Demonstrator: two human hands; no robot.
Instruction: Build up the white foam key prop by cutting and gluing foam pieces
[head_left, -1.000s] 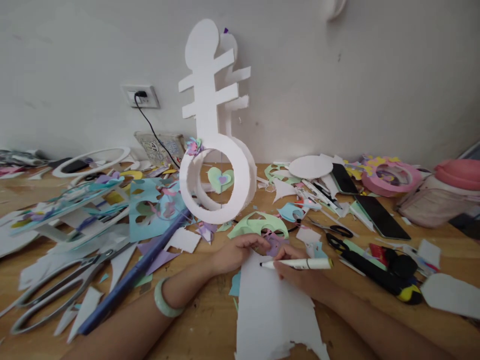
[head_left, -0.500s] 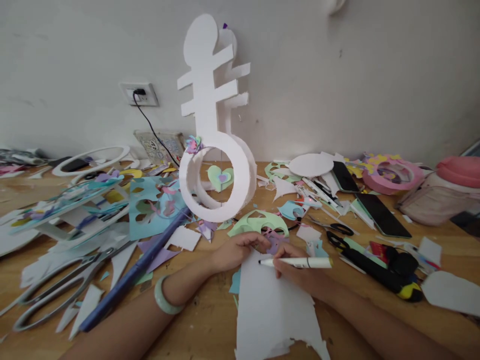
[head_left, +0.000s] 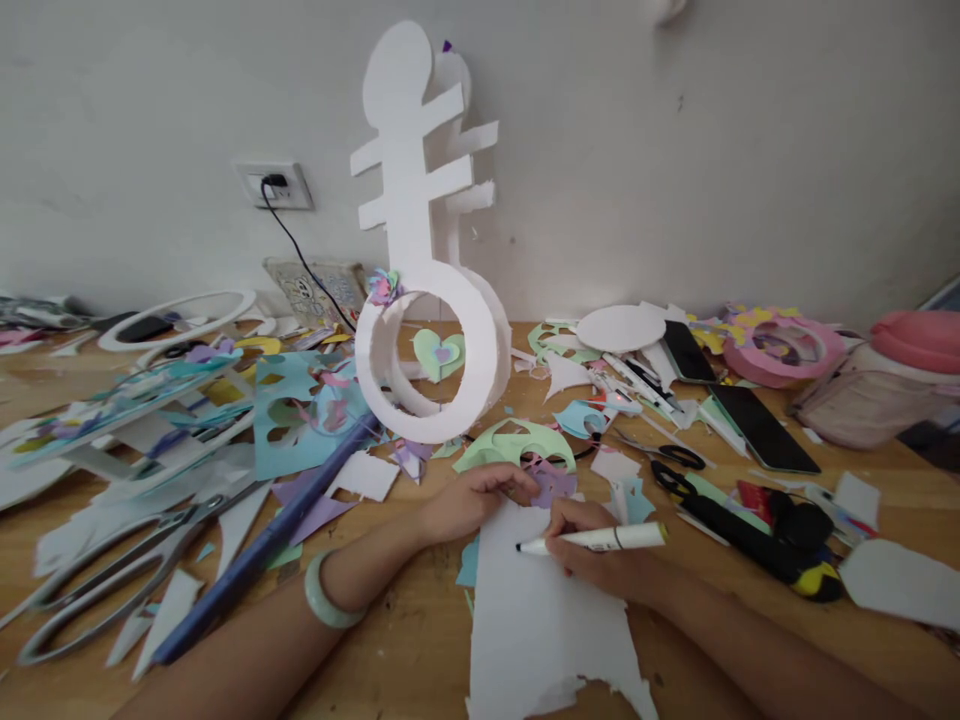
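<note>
A wooden bench (head_left: 420, 630) strewn with paper scraps spans the scene. On its far side a white key-shaped structure (head_left: 409, 195) stands upright. A white sheet (head_left: 555, 610) lies at the near middle, its near edge ragged. The left hand (head_left: 476, 500) rests at the sheet's far left corner, fingers loosely curled; whether they pinch it, I cannot tell. The right hand (head_left: 600, 555), over the sheet's right side, has its fingers closed round a marker (head_left: 622, 537), whose dark tip projects left beyond them, at the paper.
</note>
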